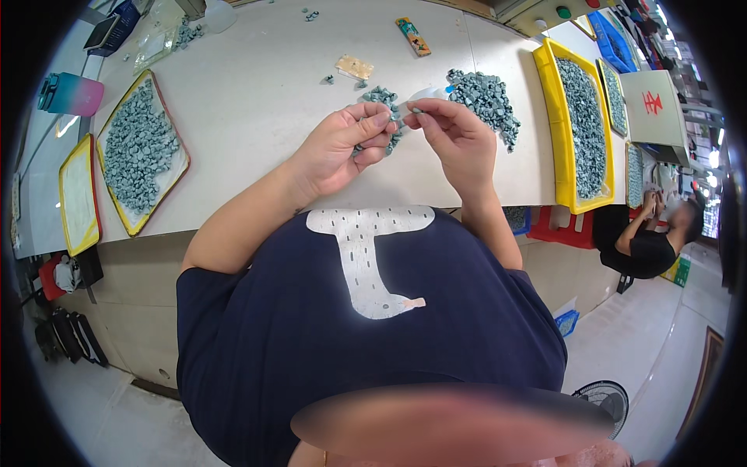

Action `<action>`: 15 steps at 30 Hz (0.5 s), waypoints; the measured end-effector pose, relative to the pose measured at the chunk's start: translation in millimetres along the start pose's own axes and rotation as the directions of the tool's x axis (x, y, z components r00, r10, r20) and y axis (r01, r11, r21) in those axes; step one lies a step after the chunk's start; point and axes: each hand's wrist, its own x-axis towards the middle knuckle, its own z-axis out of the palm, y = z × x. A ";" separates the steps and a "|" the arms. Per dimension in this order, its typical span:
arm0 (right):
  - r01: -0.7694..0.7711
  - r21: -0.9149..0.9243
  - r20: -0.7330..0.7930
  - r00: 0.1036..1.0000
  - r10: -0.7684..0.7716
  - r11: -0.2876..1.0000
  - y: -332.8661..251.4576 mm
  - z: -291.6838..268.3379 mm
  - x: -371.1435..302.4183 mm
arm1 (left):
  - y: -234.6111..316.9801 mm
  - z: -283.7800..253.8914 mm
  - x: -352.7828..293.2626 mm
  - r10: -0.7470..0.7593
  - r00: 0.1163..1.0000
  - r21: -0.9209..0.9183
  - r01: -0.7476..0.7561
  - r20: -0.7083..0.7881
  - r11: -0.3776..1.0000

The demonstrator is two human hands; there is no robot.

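My left hand (341,148) is closed, thumb against curled fingers, with a small grey-green piece (394,117) at the fingertips. Facing it, my right hand (465,144) pinches another small grey-green piece (418,110) between thumb and forefinger. The fingertips of both hands are close together but apart. A small heap of grey-green pieces (380,95) lies on the table beneath my left hand, which partly hides it. Just beyond my right hand is a larger heap of similar pieces (484,100). A whitish translucent item (426,94) lies between the heaps, partly covered.
On the left, a tray of pieces (187,159) sits beside a yellow-rimmed tray (93,194) and a blue-pink bottle (74,95). A yellow bin (608,175) of pieces stands right. A patterned strip (412,36) and beige scrap (355,66) lie ahead. Another person (646,241) sits far right.
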 end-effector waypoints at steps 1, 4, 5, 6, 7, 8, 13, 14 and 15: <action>0.024 -0.011 -0.003 1.000 -0.024 1.000 1.2 3.3 0.5 | 0.0 0.3 -0.7 0.000 1.000 0.010 0.000 0.014 1.000; 0.157 -0.064 0.016 0.988 -0.157 0.985 5.0 8.8 3.4 | 0.6 0.8 -2.2 0.008 0.997 0.026 -0.010 0.075 1.000; 0.231 -0.118 0.035 0.973 -0.229 0.966 6.1 8.9 4.5 | 0.4 1.2 -2.5 0.004 0.996 0.025 -0.006 0.084 1.000; 0.292 -0.176 0.060 0.956 -0.286 0.940 7.1 8.7 5.0 | 0.3 1.5 -2.6 0.002 0.996 0.026 -0.004 0.090 1.000; 0.294 -0.158 0.049 0.956 -0.289 0.943 7.9 8.6 4.5 | 0.3 1.7 -2.7 0.000 0.996 0.028 -0.002 0.094 1.000; 0.284 -0.146 0.038 0.959 -0.281 0.948 8.7 8.7 3.7 | 0.3 2.0 -2.8 -0.001 0.995 0.030 -0.002 0.096 1.000; 0.141 -0.076 -0.016 0.990 -0.142 0.987 9.5 10.0 -1.2 | 1.2 4.0 -4.5 0.005 0.997 0.064 -0.011 0.080 0.998; 0.149 -0.108 -0.031 0.988 -0.153 0.983 9.3 10.7 -1.1 | 0.9 4.7 -4.4 0.005 0.997 0.072 -0.011 0.076 0.997; 0.143 -0.130 -0.046 0.988 -0.150 0.981 8.8 11.0 -1.0 | 0.7 5.3 -4.3 0.008 0.997 0.078 -0.014 0.074 0.997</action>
